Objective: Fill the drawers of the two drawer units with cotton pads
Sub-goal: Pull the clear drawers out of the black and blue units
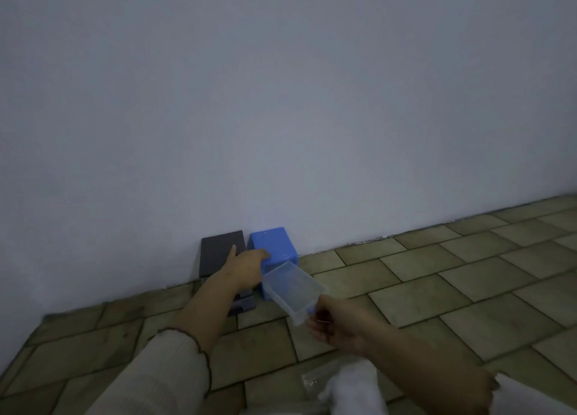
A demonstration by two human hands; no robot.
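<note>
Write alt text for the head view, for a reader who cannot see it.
A person's right hand grips the front of a clear drawer pulled out of a blue drawer unit, while the left hand rests on that unit's top. A dark drawer unit stands beside it against a pale wall on a tiled floor; the drawer looks empty.

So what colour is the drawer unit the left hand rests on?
Bright blue drawer unit, with the left hand on top; head view.
</note>
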